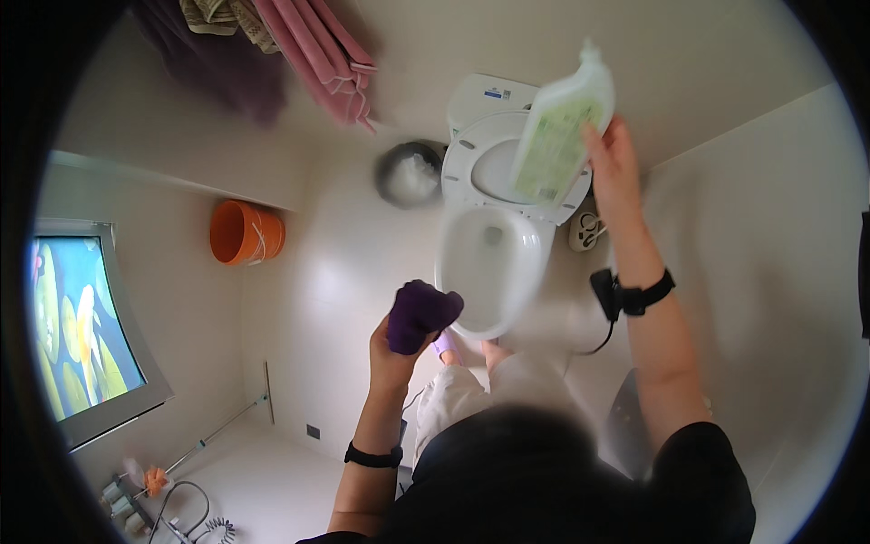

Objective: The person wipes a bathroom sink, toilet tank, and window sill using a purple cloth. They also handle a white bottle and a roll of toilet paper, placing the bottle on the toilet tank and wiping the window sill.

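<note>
My right hand (615, 170) grips a white plastic cleaner bottle (561, 129) with a green label and a narrow nozzle pointing up and away. The bottle is held above the raised lid and seat (465, 166) of a white toilet, covering part of them. Bunched up in my left hand (394, 357) is a dark purple cloth (418, 316), held just left of the bowl's front rim. The toilet bowl (469, 272) stands uncovered in front of my feet. The cloth hides most of my left fingers.
A dark bin with a white liner (411, 180) stands left of the toilet. A toilet-brush-like holder or small white item (584, 230) sits at its right. An orange bucket (246, 232) is by the left wall. Pink towels (319, 54) hang at upper left, and a mop-like pole (217, 433) leans lower left.
</note>
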A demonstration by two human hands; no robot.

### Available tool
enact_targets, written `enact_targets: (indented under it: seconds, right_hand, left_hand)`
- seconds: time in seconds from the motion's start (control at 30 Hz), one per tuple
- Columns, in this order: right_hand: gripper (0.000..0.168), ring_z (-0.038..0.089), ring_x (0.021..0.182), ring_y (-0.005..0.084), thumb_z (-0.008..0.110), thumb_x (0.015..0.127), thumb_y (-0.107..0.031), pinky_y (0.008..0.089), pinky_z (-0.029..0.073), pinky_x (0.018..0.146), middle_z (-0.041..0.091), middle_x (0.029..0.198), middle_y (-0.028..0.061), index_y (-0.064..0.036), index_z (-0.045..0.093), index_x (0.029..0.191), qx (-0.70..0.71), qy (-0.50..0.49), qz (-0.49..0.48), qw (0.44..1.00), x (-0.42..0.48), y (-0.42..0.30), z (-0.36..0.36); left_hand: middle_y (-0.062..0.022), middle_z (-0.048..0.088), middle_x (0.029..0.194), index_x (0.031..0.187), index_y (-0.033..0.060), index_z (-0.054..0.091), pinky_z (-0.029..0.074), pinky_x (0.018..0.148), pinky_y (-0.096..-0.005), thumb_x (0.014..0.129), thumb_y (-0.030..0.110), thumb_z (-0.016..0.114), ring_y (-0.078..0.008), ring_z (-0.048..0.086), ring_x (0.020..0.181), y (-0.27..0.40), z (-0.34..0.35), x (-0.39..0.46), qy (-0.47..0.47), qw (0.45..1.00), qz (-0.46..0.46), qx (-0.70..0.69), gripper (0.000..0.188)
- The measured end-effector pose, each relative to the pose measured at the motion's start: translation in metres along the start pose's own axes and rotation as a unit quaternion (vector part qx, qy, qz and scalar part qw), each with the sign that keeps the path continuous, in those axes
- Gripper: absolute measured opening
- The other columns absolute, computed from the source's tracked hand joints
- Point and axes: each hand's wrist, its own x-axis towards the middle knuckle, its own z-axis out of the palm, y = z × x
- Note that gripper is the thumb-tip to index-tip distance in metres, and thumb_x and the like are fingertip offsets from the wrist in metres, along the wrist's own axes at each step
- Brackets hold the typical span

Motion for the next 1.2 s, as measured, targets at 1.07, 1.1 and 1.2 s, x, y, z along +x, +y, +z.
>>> enact_targets:
  seconds: [1.07,1.1,1.2]
  right_hand:
    - [0.063,0.069,0.102,0.0338,0.076,0.083,-0.031,0.044,0.055,0.086,0.073,0.11,0.0155,-0.012,0.052,0.137,-0.595,-0.283,0.292,0.693,-0.258,0.028,-0.004]
    - [0.062,0.07,0.102,0.0336,0.076,0.083,-0.031,0.044,0.055,0.085,0.073,0.11,0.0152,-0.012,0.053,0.137,-0.604,-0.287,0.283,0.688,-0.26,0.032,-0.004]
    - [0.06,0.07,0.099,0.0337,0.076,0.083,-0.033,0.0442,0.055,0.084,0.073,0.108,0.0146,-0.012,0.055,0.135,-0.635,-0.31,0.239,0.666,-0.264,0.04,-0.008]
  left_hand:
    - [-0.0058,0.072,0.111,0.124,0.0001,0.065,0.053,0.093,-0.0315,0.078,0.002,0.084,-0.0153,0.068,0.101,-0.057,-0.107,-0.022,0.01,1.0,0.004,-0.016,0.05]
    - [-0.006,0.072,0.112,0.125,0.0001,0.065,0.053,0.093,-0.0317,0.078,0.002,0.084,-0.0158,0.068,0.101,-0.058,-0.108,-0.022,0.015,1.0,0.01,-0.018,0.05]
    - [-0.0056,0.071,0.112,0.124,0.0007,0.065,0.051,0.094,-0.0324,0.079,0.001,0.083,-0.0162,0.067,0.103,-0.058,-0.111,-0.025,0.026,0.999,0.02,-0.025,0.048]
